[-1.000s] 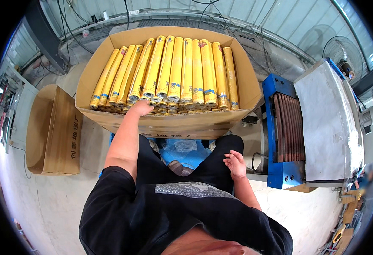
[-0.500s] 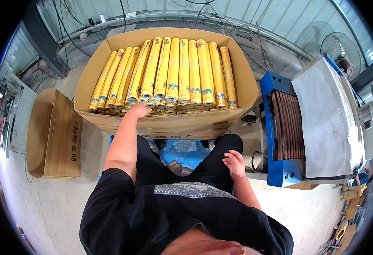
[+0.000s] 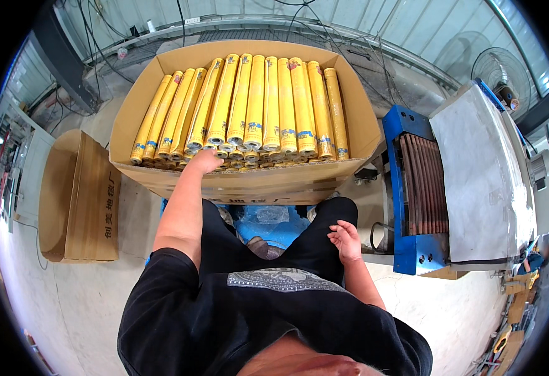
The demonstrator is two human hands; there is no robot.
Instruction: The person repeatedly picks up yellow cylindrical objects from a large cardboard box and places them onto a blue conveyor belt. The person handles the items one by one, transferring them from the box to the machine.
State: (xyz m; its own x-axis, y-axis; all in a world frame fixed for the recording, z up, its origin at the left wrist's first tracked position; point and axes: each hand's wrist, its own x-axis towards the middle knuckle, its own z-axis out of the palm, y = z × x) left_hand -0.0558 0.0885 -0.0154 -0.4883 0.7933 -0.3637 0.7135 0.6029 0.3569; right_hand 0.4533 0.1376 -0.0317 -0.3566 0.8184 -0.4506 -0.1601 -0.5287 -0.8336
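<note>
A big open cardboard box [image 3: 262,182] stands in front of me, packed with yellow printed rolls [image 3: 255,103]. The top row lies side by side, pointing away from me, and more roll ends show below it. My left hand [image 3: 205,161] reaches over the near wall of the box to the roll ends at left of centre. Its fingertips blend in with the rolls, so its grip is hard to make out. Above my right thigh my right hand [image 3: 347,242] hovers with loosely bent fingers apart, holding nothing.
An upright cardboard box [image 3: 93,197] stands on the floor at left. To the right is a blue-framed machine [image 3: 406,254] with brown slats and a pale sheet [image 3: 484,175] over it. A fan [image 3: 503,81] stands behind it. Blue plastic [image 3: 274,229] lies between my legs.
</note>
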